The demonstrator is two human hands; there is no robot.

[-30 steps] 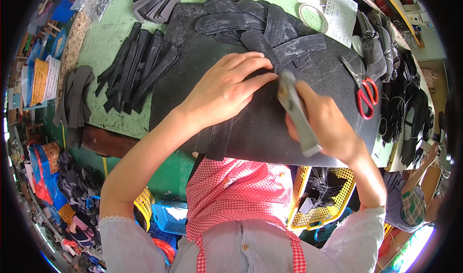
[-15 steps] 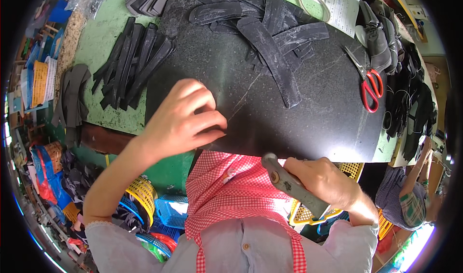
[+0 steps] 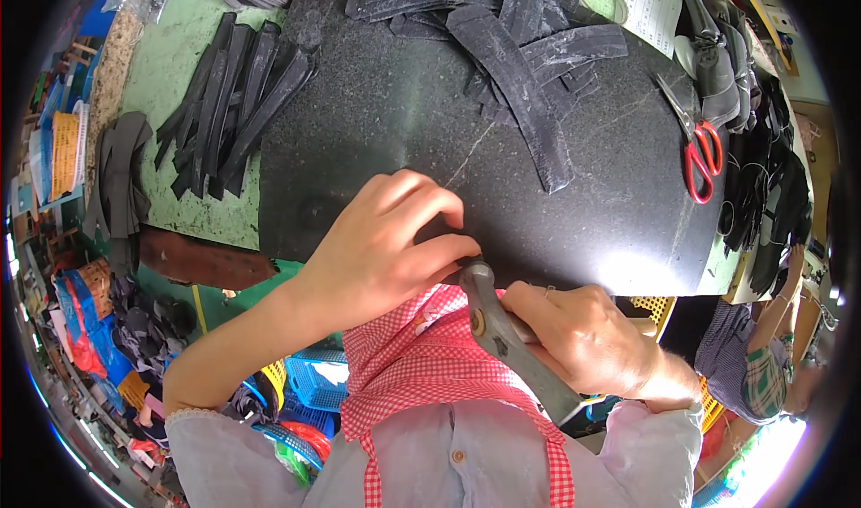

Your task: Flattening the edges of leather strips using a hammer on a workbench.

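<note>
Tip of the grey tool (image 3: 511,342) hidden under the left hand (image 3: 386,248), whatever those fingers pinch too.

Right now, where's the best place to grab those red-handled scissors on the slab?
Probably take the red-handled scissors by the red loops, coming from the near side: the handles point toward the person, the blades point away, and the dark slab around the loops looks bare.

bright daylight, white glare on the dark slab (image 3: 628,270) near its edge, fisheye bending and black corners.

slab (image 3: 386,122) middle bare, strips (image 3: 511,69) behind
</note>
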